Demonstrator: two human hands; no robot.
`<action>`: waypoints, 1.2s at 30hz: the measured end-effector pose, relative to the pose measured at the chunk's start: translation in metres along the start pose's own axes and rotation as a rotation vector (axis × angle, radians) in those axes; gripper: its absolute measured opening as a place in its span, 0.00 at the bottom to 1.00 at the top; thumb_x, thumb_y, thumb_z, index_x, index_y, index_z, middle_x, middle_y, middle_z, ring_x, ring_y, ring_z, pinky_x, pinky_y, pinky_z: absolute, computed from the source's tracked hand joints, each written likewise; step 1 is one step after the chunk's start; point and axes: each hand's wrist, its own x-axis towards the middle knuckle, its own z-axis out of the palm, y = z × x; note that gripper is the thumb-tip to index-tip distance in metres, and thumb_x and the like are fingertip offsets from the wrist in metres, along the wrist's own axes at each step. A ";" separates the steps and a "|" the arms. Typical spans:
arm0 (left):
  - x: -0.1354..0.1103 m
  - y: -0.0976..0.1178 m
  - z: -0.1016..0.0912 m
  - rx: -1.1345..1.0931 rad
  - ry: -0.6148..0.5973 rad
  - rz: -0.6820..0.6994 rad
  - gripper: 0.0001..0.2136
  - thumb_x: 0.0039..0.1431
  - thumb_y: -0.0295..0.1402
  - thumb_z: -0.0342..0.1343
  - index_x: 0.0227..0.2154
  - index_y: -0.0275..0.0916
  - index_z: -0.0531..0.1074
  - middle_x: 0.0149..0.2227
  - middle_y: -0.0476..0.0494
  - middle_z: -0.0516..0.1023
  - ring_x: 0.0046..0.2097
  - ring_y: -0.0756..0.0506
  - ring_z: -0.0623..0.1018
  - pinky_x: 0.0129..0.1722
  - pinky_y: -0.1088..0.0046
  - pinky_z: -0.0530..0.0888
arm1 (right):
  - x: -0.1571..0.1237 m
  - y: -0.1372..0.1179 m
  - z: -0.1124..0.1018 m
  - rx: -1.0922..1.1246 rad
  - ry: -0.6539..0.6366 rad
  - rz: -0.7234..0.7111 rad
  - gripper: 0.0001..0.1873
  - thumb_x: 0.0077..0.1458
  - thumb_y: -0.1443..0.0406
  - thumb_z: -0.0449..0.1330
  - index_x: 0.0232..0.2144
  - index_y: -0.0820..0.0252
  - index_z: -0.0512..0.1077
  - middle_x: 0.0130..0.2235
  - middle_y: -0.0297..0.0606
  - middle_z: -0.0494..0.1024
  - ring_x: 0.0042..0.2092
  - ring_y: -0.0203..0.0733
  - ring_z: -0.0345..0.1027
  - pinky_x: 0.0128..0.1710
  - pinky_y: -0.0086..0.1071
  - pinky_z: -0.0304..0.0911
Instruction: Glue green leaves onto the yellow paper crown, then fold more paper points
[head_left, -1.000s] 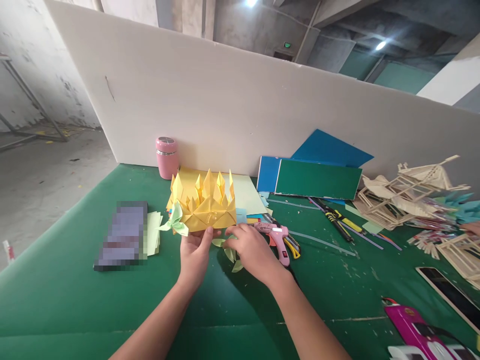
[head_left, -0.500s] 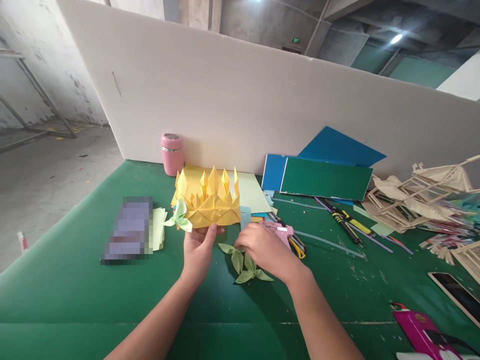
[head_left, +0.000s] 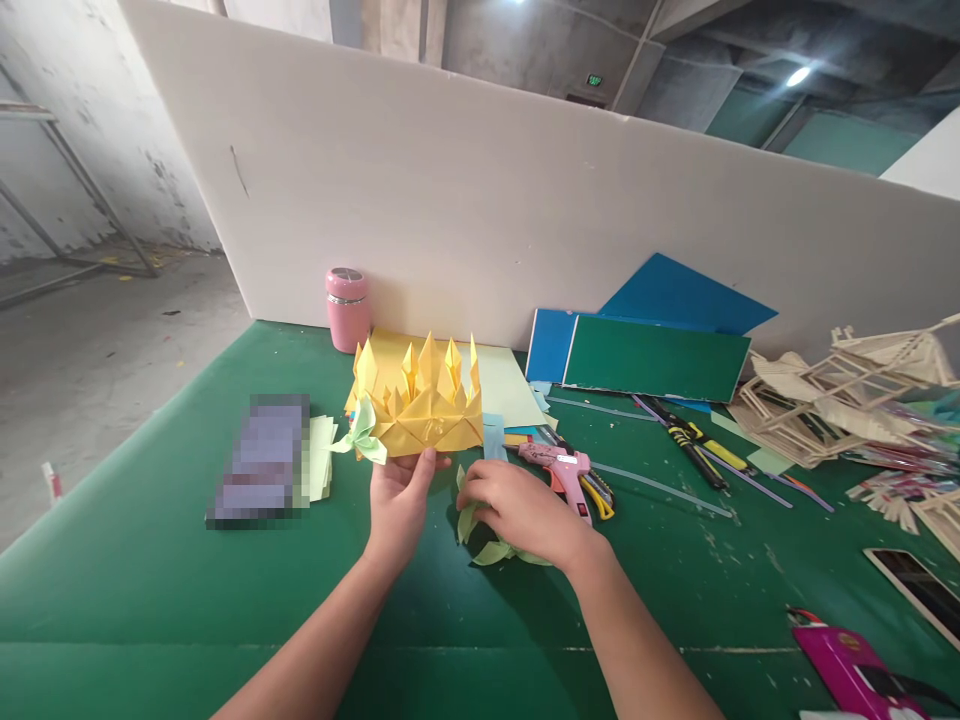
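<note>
My left hand (head_left: pixel 399 500) holds a yellow folded paper crown (head_left: pixel 420 410) by its lower edge, lifted just above the green table (head_left: pixel 150 600). A pale green paper leaf piece (head_left: pixel 364 436) sticks out from the crown's left side. My right hand (head_left: pixel 517 512) is closed on another pale green paper leaf piece (head_left: pixel 480 535) just right of the left hand, low over the table. A pink glue gun (head_left: pixel 566 470) lies right behind the right hand.
A pink cup (head_left: pixel 348 309) stands by the white partition (head_left: pixel 450 200). Blue and green card sheets (head_left: pixel 652 350) lean at the back. Utility knives (head_left: pixel 694 450), wooden stick models (head_left: pixel 847 390), a phone (head_left: pixel 911 590) and a magenta object (head_left: pixel 847 665) lie to the right; green paper slips (head_left: pixel 319 460) lie left.
My right hand drew the green leaf piece off the table and gathered it up beside the crown. The left hand kept the crown nearly still.
</note>
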 end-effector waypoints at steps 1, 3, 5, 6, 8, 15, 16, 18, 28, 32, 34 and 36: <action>0.000 0.000 0.000 0.000 -0.002 -0.003 0.20 0.39 0.42 0.69 0.33 0.39 0.72 0.32 0.46 0.81 0.29 0.48 0.79 0.32 0.72 0.78 | 0.000 -0.002 -0.002 0.017 0.015 -0.002 0.13 0.51 0.77 0.58 0.33 0.58 0.78 0.37 0.38 0.74 0.42 0.42 0.69 0.36 0.30 0.62; 0.000 -0.001 -0.001 0.011 -0.009 -0.015 0.19 0.39 0.42 0.69 0.33 0.38 0.72 0.31 0.46 0.81 0.27 0.48 0.79 0.31 0.72 0.78 | -0.002 -0.005 -0.007 0.086 0.077 -0.015 0.10 0.51 0.75 0.61 0.32 0.57 0.77 0.36 0.37 0.73 0.42 0.41 0.68 0.38 0.31 0.62; -0.001 -0.001 -0.002 0.027 -0.013 -0.024 0.19 0.40 0.42 0.69 0.34 0.38 0.72 0.31 0.44 0.81 0.28 0.47 0.79 0.32 0.70 0.78 | -0.005 -0.010 -0.014 0.191 0.170 -0.012 0.08 0.51 0.73 0.63 0.31 0.55 0.77 0.36 0.35 0.72 0.42 0.40 0.68 0.41 0.32 0.63; -0.001 -0.002 -0.002 0.032 -0.016 -0.022 0.20 0.40 0.42 0.69 0.34 0.38 0.73 0.32 0.43 0.82 0.30 0.46 0.80 0.34 0.69 0.78 | -0.007 -0.012 -0.017 0.255 0.214 0.001 0.07 0.51 0.72 0.63 0.31 0.55 0.77 0.36 0.34 0.72 0.40 0.39 0.68 0.40 0.32 0.63; -0.002 -0.001 0.000 0.029 -0.031 -0.013 0.21 0.40 0.42 0.68 0.36 0.38 0.73 0.36 0.41 0.82 0.37 0.42 0.81 0.40 0.66 0.77 | -0.009 -0.015 -0.021 0.397 0.291 0.049 0.03 0.51 0.68 0.64 0.29 0.55 0.77 0.33 0.33 0.73 0.34 0.36 0.68 0.34 0.30 0.64; -0.007 0.000 0.004 0.023 -0.135 -0.044 0.22 0.41 0.43 0.68 0.40 0.40 0.74 0.36 0.40 0.82 0.42 0.38 0.81 0.45 0.59 0.76 | -0.002 -0.021 -0.018 0.940 0.521 0.227 0.16 0.46 0.51 0.65 0.27 0.59 0.76 0.26 0.33 0.76 0.28 0.37 0.69 0.29 0.31 0.67; -0.008 0.000 0.004 0.027 -0.138 -0.039 0.21 0.41 0.42 0.68 0.39 0.40 0.74 0.35 0.41 0.82 0.43 0.38 0.81 0.45 0.60 0.76 | 0.000 -0.021 -0.018 0.963 0.544 0.244 0.17 0.45 0.51 0.65 0.27 0.59 0.75 0.24 0.32 0.76 0.27 0.37 0.69 0.28 0.30 0.66; -0.008 -0.001 0.003 0.033 -0.137 -0.018 0.21 0.40 0.40 0.69 0.39 0.41 0.74 0.36 0.42 0.82 0.44 0.38 0.80 0.45 0.61 0.76 | 0.004 -0.021 -0.020 0.939 0.587 0.265 0.18 0.45 0.50 0.64 0.25 0.60 0.75 0.21 0.31 0.73 0.25 0.36 0.67 0.26 0.29 0.64; -0.008 -0.004 0.003 0.002 -0.150 -0.036 0.22 0.43 0.40 0.68 0.43 0.42 0.73 0.37 0.44 0.82 0.44 0.40 0.80 0.46 0.62 0.76 | 0.018 -0.030 -0.031 0.729 0.625 0.274 0.17 0.49 0.52 0.61 0.24 0.60 0.73 0.25 0.35 0.76 0.28 0.38 0.68 0.29 0.31 0.64; -0.008 -0.001 0.006 -0.022 -0.166 -0.035 0.23 0.43 0.41 0.68 0.43 0.42 0.73 0.38 0.43 0.82 0.44 0.39 0.80 0.44 0.62 0.77 | 0.018 -0.033 -0.031 0.675 0.618 0.333 0.10 0.49 0.59 0.62 0.24 0.60 0.73 0.25 0.35 0.77 0.27 0.38 0.68 0.29 0.31 0.64; -0.008 0.000 0.007 -0.028 -0.166 -0.036 0.23 0.43 0.41 0.68 0.44 0.41 0.73 0.39 0.42 0.82 0.44 0.39 0.80 0.44 0.62 0.77 | 0.018 -0.033 -0.030 0.645 0.618 0.330 0.09 0.49 0.60 0.61 0.24 0.60 0.73 0.25 0.35 0.77 0.27 0.38 0.68 0.28 0.31 0.63; -0.007 -0.001 0.006 -0.033 -0.165 -0.042 0.24 0.42 0.40 0.68 0.45 0.40 0.72 0.41 0.41 0.82 0.44 0.39 0.80 0.44 0.62 0.77 | 0.018 -0.034 -0.030 0.610 0.629 0.327 0.08 0.49 0.61 0.61 0.24 0.60 0.72 0.25 0.35 0.77 0.26 0.38 0.67 0.28 0.30 0.62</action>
